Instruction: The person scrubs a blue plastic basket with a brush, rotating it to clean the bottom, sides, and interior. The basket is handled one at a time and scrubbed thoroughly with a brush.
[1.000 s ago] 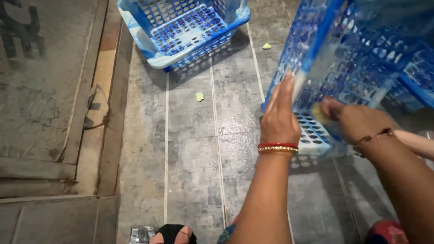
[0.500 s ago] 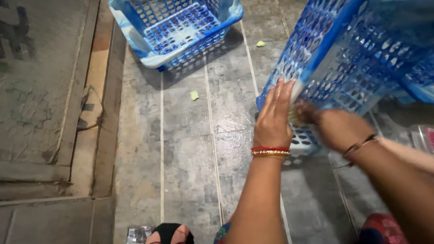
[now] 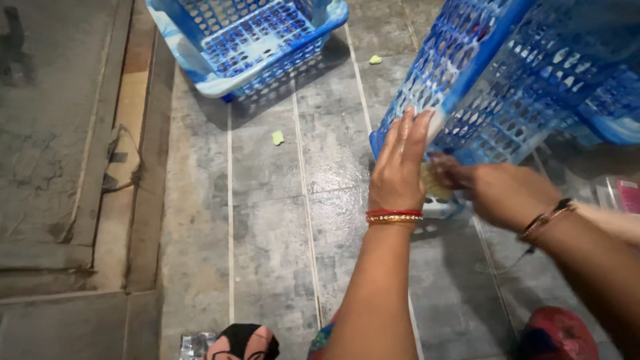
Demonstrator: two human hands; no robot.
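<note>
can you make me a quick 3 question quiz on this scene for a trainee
1. True or false: the left hand lies flat against the tilted blue basket.
2. Multiple choice: what does the right hand press against that basket? A) a yellowish scrub pad B) a metal spoon C) a glass bottle
3. Short answer: where does the second blue basket stand?

Key:
1. True, its fingers are spread along the basket's pale edge.
2. A, the scrub pad shows between the two hands, though blurred.
3. On the wet grey tiled floor, at the top of the view, apart from both hands.
</note>
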